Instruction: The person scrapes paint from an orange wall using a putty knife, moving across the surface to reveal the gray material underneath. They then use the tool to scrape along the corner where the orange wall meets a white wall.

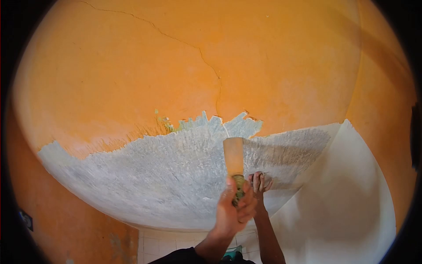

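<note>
My left hand [235, 211] is closed around the handle of a scraper [233, 156], its broad flat blade pointing up the wall. The blade's top edge lies over the grey stripped area [184, 163], just below a ragged border of orange paint [281, 79]. Right of the scraper, my right hand [261, 182] rests against the grey surface, fingers extended and holding nothing. Whether the blade edge presses on the wall cannot be made out.
A thin crack [200, 47] runs down the orange paint toward the stripped area. An adjoining wall on the right has a pale lower part [351, 193]. White tiles [160, 244] and a green object [233, 253] show below. A dark fixture [26, 220] sits at left.
</note>
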Action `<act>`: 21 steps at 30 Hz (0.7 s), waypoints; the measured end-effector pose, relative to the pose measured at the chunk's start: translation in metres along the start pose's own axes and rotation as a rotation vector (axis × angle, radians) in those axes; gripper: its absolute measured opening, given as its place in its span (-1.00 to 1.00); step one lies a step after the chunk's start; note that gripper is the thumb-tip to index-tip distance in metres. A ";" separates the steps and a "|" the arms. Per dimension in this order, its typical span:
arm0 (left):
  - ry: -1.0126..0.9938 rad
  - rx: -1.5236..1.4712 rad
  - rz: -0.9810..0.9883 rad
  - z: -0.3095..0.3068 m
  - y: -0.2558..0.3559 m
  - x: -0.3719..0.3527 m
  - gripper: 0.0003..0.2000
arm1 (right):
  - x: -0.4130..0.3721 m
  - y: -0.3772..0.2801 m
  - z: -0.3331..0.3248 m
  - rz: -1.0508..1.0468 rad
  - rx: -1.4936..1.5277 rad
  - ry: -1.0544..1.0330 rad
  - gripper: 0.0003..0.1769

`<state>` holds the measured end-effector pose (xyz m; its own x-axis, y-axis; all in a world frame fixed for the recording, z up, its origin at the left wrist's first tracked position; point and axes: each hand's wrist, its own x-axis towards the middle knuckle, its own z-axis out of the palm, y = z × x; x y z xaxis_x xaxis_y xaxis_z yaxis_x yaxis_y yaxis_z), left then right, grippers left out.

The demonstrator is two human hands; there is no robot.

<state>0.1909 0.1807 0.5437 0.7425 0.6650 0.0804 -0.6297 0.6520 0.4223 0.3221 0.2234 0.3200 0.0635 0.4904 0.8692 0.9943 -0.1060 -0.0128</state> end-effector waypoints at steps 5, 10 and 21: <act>0.101 0.098 0.038 -0.008 -0.005 -0.006 -0.55 | -0.012 -0.001 -0.009 0.046 0.216 -0.104 -0.29; 0.022 0.160 0.074 0.003 0.000 0.002 -0.55 | -0.037 0.014 -0.004 0.174 0.299 -0.423 -0.18; 0.103 0.152 0.058 -0.018 -0.009 -0.008 -0.52 | -0.039 0.012 -0.004 0.029 0.290 -0.344 0.05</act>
<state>0.1860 0.1763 0.5228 0.6738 0.7387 0.0191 -0.6232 0.5542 0.5518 0.3316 0.1995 0.2876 0.0676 0.7548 0.6525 0.9716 0.0988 -0.2150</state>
